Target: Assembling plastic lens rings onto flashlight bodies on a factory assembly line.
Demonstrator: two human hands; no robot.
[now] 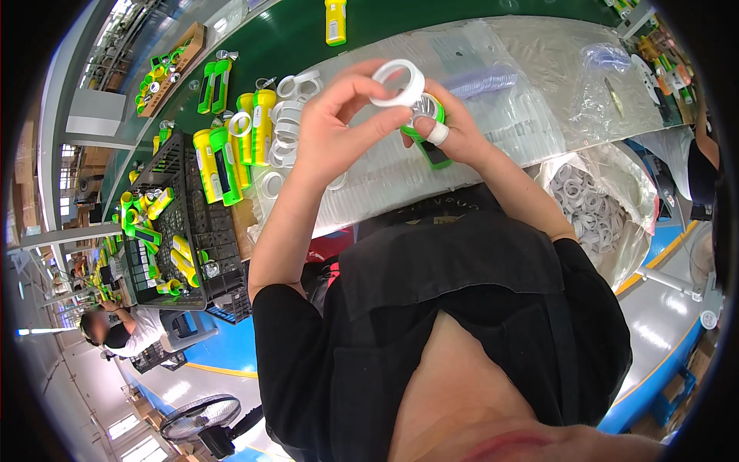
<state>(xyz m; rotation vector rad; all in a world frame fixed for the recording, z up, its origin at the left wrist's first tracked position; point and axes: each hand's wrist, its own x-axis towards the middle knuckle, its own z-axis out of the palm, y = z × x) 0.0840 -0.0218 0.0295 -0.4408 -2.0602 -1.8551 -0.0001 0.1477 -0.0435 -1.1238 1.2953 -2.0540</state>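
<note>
My left hand (339, 123) pinches a white plastic ring (416, 82) between thumb and fingers. The ring is held right at the head end of a green and black flashlight (435, 157); I cannot tell whether the two touch. Closed round the flashlight just below its shiny reflector (425, 106) is my right hand (460, 132), with a white band (438, 134) on its thumb. Loose white rings (286, 127) lie heaped on the table left of my left hand. Beside them several yellow and green flashlights (225, 158) stand or lean together.
Clear plastic sheeting (531, 115) covers the table. A yellow flashlight (336, 21) lies on the green surface (296, 31) at the back. Black crates (202, 196) with flashlights stand at left. A sack (643, 181) of white rings is at right, a fan (200, 418) lower left. Another person (131, 331) sits far left.
</note>
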